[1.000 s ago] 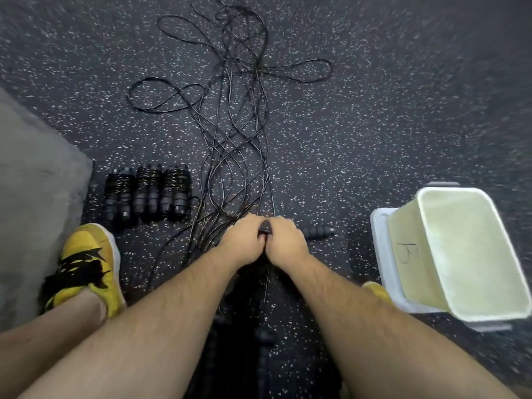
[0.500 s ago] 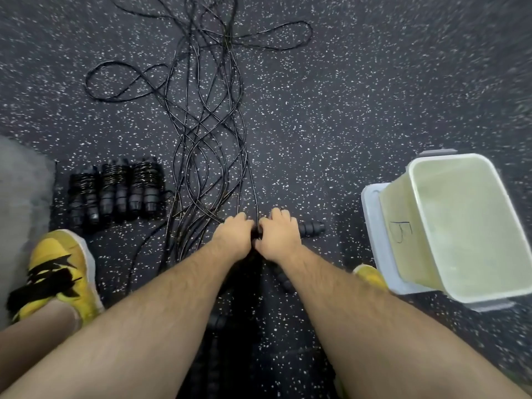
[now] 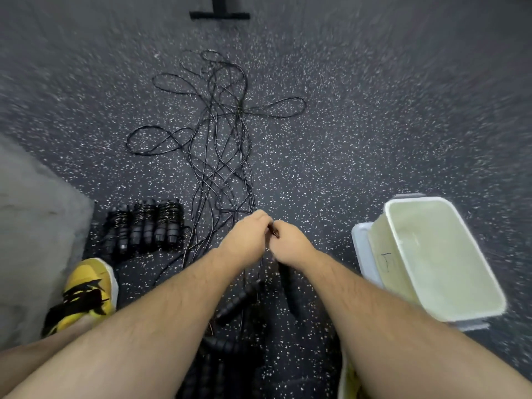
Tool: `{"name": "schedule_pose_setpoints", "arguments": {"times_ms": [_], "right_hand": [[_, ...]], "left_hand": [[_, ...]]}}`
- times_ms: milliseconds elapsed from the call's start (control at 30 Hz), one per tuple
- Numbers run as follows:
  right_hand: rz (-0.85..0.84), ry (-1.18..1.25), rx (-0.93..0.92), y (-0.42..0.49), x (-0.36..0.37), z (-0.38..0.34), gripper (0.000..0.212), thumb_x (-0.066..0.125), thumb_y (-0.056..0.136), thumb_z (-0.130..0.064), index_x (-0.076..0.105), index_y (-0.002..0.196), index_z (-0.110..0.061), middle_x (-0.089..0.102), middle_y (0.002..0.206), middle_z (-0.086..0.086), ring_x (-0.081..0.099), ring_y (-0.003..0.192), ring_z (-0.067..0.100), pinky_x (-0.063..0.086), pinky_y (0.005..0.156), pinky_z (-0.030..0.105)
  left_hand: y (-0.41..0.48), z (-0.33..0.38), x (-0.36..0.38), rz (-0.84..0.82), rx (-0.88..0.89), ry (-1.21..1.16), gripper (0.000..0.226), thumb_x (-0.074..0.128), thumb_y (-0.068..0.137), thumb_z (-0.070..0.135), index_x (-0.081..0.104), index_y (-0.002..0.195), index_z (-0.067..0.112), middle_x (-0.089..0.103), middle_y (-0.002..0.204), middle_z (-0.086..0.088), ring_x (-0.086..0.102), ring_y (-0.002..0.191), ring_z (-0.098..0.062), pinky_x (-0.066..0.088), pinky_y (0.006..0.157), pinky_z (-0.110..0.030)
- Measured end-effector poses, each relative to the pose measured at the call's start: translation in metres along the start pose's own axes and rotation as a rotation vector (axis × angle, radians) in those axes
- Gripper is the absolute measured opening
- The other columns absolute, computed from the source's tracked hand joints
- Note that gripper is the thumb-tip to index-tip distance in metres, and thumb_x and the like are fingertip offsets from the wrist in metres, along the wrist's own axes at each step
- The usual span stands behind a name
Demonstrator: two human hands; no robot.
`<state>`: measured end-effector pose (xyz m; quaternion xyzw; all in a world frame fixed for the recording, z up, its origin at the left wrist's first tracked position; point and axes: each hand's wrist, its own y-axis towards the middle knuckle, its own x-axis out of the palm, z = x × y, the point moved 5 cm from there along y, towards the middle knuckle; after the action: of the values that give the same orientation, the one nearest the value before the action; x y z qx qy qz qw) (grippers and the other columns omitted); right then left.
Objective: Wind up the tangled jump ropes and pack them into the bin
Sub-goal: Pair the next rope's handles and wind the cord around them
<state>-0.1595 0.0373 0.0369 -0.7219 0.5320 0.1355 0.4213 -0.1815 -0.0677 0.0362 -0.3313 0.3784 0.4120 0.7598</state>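
Note:
A tangle of thin black jump ropes (image 3: pixel 221 145) stretches away across the speckled floor. My left hand (image 3: pixel 249 233) and my right hand (image 3: pixel 289 243) meet knuckle to knuckle just above the floor, both curled around a rope end; a dark bit shows between them. A black handle (image 3: pixel 288 286) hangs below my right hand, and more ribbed black handles (image 3: pixel 233 306) lie between my forearms. Three wound ropes (image 3: pixel 146 226) lie side by side at the left. The pale open bin (image 3: pixel 431 257) stands tilted at the right.
A white lid (image 3: pixel 364 254) lies under the bin's left side. My yellow shoe (image 3: pixel 86 292) is at the lower left beside a grey mat (image 3: pixel 34 226). A black stand foot (image 3: pixel 218 15) sits at the far top.
Both hands have lifted off the floor with the rope end. The handle that lay to the right of my right hand now hangs below it. The view has tilted upward.

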Motion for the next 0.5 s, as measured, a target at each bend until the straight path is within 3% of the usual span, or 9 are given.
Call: {"name": "schedule_pose_setpoints", "arguments": {"times_ms": [100, 200, 267, 300, 367, 433, 500], "right_hand": [[0.052, 0.054, -0.059, -0.027, -0.041, -0.042, 0.014, 0.042, 0.098, -0.016, 0.055, 0.101, -0.018, 0.063, 0.094, 0.001, 0.059, 0.085, 0.025, 0.040, 0.071, 0.028], [0.095, 0.079, -0.107, -0.061, -0.085, -0.086, 0.019, 0.041, 0.097, -0.012, 0.053, 0.086, -0.021, 0.061, 0.077, -0.002, 0.061, 0.074, 0.025, 0.050, 0.068, 0.034], [0.125, 0.059, -0.153, -0.083, -0.115, -0.118, 0.019, 0.042, 0.098, -0.012, 0.053, 0.084, -0.020, 0.065, 0.077, 0.002, 0.060, 0.066, 0.020, 0.051, 0.060, 0.025], [0.131, 0.014, -0.181, -0.095, -0.129, -0.134, 0.019, 0.043, 0.098, -0.012, 0.053, 0.083, -0.018, 0.065, 0.079, 0.002, 0.058, 0.065, 0.017, 0.044, 0.053, 0.015], [0.127, -0.088, -0.225, -0.119, -0.157, -0.163, 0.028, 0.043, 0.098, -0.012, 0.051, 0.071, -0.017, 0.062, 0.073, -0.002, 0.055, 0.066, 0.013, 0.032, 0.042, 0.007], [0.084, -0.143, -0.254, -0.142, -0.178, -0.186, 0.036, 0.044, 0.097, -0.011, 0.052, 0.064, -0.020, 0.063, 0.065, -0.005, 0.057, 0.058, 0.002, 0.035, 0.043, 0.009], [0.021, -0.171, -0.274, -0.157, -0.189, -0.198, 0.032, 0.049, 0.096, -0.014, 0.056, 0.065, -0.017, 0.070, 0.068, -0.006, 0.061, 0.061, 0.002, 0.045, 0.055, 0.015]], "left_hand": [[-0.007, 0.032, -0.049, 0.103, 0.050, -0.088, 0.026, 0.048, 0.094, 0.003, 0.064, 0.111, 0.013, 0.055, 0.110, 0.003, 0.058, 0.102, -0.017, 0.044, 0.095, -0.029], [-0.024, 0.063, -0.105, 0.207, 0.076, -0.123, 0.034, 0.047, 0.089, -0.004, 0.065, 0.111, 0.016, 0.058, 0.110, 0.003, 0.056, 0.098, -0.013, 0.045, 0.089, -0.024], [-0.037, 0.082, -0.144, 0.276, 0.059, -0.219, 0.038, 0.044, 0.088, -0.006, 0.065, 0.105, 0.021, 0.061, 0.104, 0.003, 0.061, 0.084, -0.009, 0.050, 0.075, -0.023], [-0.043, 0.090, -0.163, 0.319, 0.049, -0.292, 0.038, 0.042, 0.090, -0.005, 0.066, 0.103, 0.022, 0.063, 0.102, 0.002, 0.064, 0.077, -0.007, 0.051, 0.069, -0.020], [-0.056, 0.107, -0.202, 0.423, 0.017, -0.430, 0.035, 0.043, 0.097, 0.001, 0.070, 0.107, 0.022, 0.068, 0.106, 0.003, 0.065, 0.083, -0.004, 0.046, 0.071, -0.007], [-0.068, 0.121, -0.235, 0.514, -0.024, -0.536, 0.027, 0.051, 0.101, 0.007, 0.070, 0.117, 0.020, 0.068, 0.109, 0.005, 0.064, 0.088, -0.002, 0.043, 0.073, -0.003], [-0.078, 0.123, -0.256, 0.549, -0.124, -0.723, 0.025, 0.059, 0.099, 0.011, 0.065, 0.123, 0.016, 0.070, 0.108, 0.000, 0.067, 0.079, -0.004, 0.053, 0.076, -0.014]]}}
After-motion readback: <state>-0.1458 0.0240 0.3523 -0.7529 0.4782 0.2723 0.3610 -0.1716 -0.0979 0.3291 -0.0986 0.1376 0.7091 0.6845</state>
